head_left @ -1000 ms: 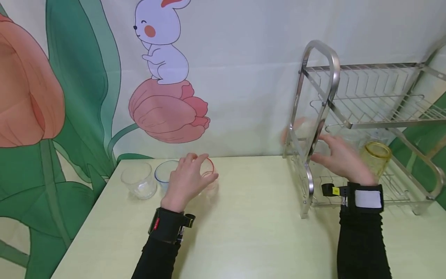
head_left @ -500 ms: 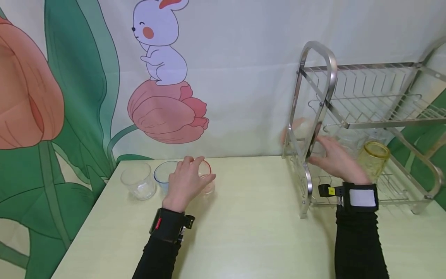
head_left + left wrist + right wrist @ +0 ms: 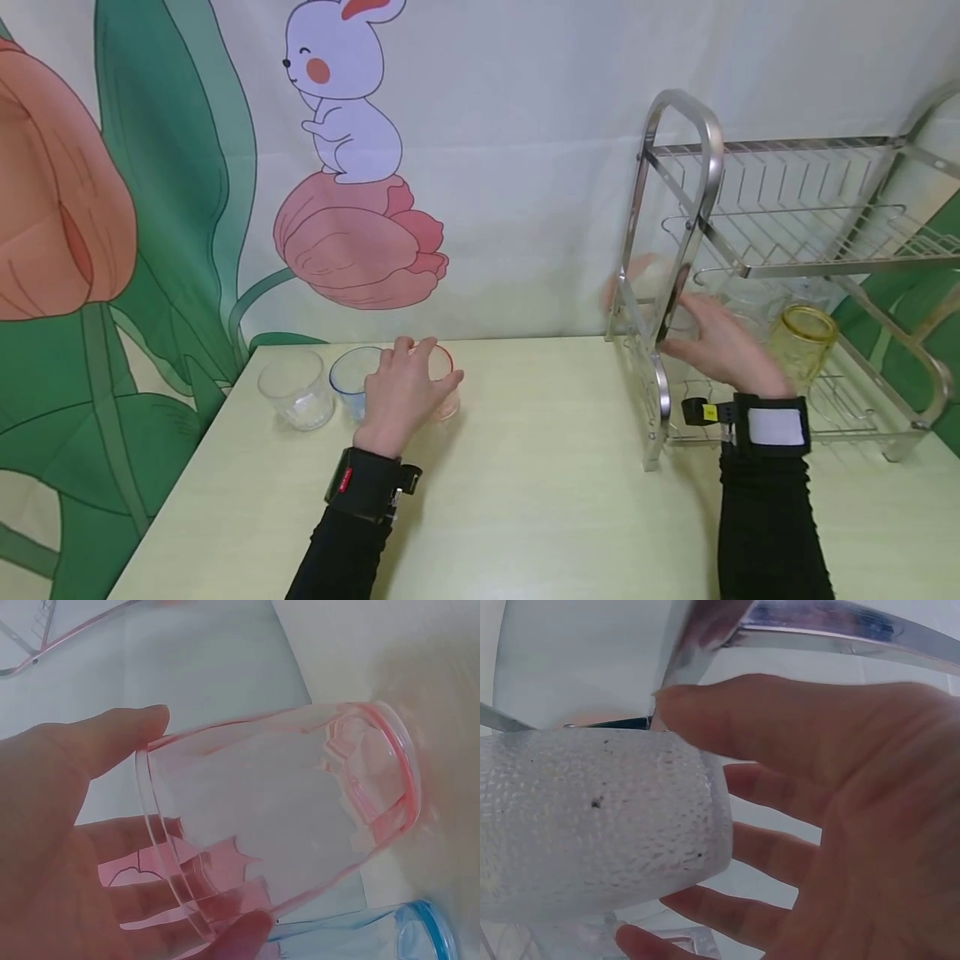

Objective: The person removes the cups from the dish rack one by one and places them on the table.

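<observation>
Red glass (image 3: 262,787), left wrist view: rim end within my left hand (image 3: 52,832), base end toward the table (image 3: 345,660); whether the base touches it I cannot tell.
Left grip: closed about the rim, thumb on one side, fingers on the other.
Neighbour: blue glass (image 3: 337,941), just beside.
Dimpled glass (image 3: 607,825), right wrist view: clear, its near end within my right hand (image 3: 855,817).
Right grip: thumb at one edge, fingers curled round the opposite side, partly hidden by the glass.
Metalwork: bright bar (image 3: 832,630) above my thumb.
Table, head view: red glass upright, partly covered by my left hand; blue glass to its left, smooth clear glass (image 3: 298,392) farther left.
Rack (image 3: 714,158), head view: right hand at the lower tier, inside the left end; yellow glass (image 3: 801,350) just right of it.
Change since one second ago: left hold on the red glass maintained; right hand shifted slightly leftward; other glasses standing as before.
</observation>
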Demonstrator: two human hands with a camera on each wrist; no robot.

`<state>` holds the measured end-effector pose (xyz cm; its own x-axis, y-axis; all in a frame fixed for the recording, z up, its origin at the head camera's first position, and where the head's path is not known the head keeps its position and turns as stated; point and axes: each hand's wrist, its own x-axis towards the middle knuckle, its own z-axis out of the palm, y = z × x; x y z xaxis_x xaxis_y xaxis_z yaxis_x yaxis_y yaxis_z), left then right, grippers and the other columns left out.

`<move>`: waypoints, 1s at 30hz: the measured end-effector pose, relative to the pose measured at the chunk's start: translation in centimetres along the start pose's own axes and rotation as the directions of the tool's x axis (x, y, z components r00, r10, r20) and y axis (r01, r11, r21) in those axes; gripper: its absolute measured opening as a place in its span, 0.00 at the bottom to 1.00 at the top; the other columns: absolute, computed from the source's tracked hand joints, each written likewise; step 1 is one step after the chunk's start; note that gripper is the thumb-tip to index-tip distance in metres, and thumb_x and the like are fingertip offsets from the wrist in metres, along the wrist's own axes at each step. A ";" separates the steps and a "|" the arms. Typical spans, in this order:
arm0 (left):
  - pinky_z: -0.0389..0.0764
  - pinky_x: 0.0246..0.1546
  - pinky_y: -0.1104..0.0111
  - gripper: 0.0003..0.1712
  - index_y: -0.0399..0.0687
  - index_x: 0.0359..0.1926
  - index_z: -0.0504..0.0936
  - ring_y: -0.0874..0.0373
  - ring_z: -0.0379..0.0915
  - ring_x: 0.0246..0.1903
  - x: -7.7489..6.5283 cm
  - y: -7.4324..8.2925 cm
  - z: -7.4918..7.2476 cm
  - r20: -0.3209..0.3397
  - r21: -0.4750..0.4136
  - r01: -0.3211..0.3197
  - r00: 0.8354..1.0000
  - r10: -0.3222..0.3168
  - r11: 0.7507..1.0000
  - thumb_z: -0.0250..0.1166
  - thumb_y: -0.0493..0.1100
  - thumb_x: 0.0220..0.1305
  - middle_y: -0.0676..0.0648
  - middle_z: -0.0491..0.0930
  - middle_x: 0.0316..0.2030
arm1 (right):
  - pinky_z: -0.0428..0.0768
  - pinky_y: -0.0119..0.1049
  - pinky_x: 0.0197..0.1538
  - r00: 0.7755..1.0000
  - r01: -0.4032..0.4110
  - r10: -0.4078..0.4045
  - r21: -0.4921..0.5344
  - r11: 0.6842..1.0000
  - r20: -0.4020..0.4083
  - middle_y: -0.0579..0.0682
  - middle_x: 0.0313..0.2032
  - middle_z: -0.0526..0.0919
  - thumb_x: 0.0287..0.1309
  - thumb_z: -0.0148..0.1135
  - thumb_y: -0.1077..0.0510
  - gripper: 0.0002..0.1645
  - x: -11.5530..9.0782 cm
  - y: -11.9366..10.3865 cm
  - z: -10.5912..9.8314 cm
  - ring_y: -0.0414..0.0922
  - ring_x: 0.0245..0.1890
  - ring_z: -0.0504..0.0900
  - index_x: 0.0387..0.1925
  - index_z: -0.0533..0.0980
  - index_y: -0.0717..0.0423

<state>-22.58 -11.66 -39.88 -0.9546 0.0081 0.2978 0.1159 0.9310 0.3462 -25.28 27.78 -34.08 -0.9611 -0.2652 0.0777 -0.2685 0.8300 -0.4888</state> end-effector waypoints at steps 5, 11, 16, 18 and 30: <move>0.78 0.37 0.41 0.37 0.47 0.62 0.76 0.39 0.69 0.52 0.2 0.2 -0.1 0.011 -0.001 0.016 1.000 -0.016 1.000 0.66 0.63 0.58 0.37 0.71 0.55 | 0.55 0.68 0.64 0.999 0.034 -0.034 0.011 0.999 -0.012 0.70 0.70 0.53 0.61 0.64 0.57 0.47 0.5 -0.2 0.1 0.68 0.69 0.52 0.75 0.51 0.59; 0.77 0.39 0.41 0.37 0.45 0.63 0.75 0.39 0.66 0.55 0.6 0.4 0.2 0.045 0.007 0.035 0.998 -0.035 0.999 0.64 0.64 0.61 0.36 0.69 0.57 | 0.57 0.70 0.62 1.000 -0.004 0.004 -0.015 1.000 0.000 0.73 0.70 0.50 0.60 0.65 0.58 0.52 0.7 -0.3 0.1 0.71 0.68 0.52 0.76 0.46 0.59; 0.77 0.38 0.40 0.36 0.45 0.63 0.75 0.39 0.65 0.55 0.6 0.3 0.6 0.048 0.008 0.044 0.998 -0.044 0.999 0.64 0.63 0.62 0.35 0.69 0.58 | 0.58 0.70 0.61 0.999 -0.036 0.037 -0.021 0.999 0.017 0.73 0.70 0.49 0.60 0.65 0.59 0.53 0.8 -0.4 0.4 0.71 0.67 0.52 0.77 0.43 0.56; 0.77 0.38 0.40 0.36 0.45 0.63 0.75 0.39 0.65 0.55 0.6 0.2 0.6 0.045 0.005 0.041 0.998 -0.041 0.999 0.63 0.63 0.62 0.35 0.69 0.58 | 0.58 0.71 0.61 0.999 -0.044 0.044 -0.028 0.999 0.015 0.73 0.70 0.49 0.60 0.65 0.59 0.54 0.9 -0.4 0.5 0.72 0.67 0.52 0.77 0.43 0.55; 0.77 0.39 0.39 0.38 0.45 0.64 0.73 0.37 0.65 0.58 0.1 0.1 0.5 0.058 0.005 0.021 0.998 -0.022 1.000 0.62 0.65 0.63 0.34 0.67 0.60 | 0.58 0.67 0.63 1.000 -0.003 0.003 -0.051 0.999 -0.010 0.72 0.69 0.52 0.61 0.64 0.60 0.45 0.9 -0.1 1.2 0.68 0.68 0.52 0.74 0.53 0.62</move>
<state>-22.80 -11.39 -40.31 -0.9713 0.0092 0.2377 0.0939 0.9329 0.3478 -25.99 26.81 -35.02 -0.9623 -0.2582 0.0852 -0.2686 0.8546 -0.4444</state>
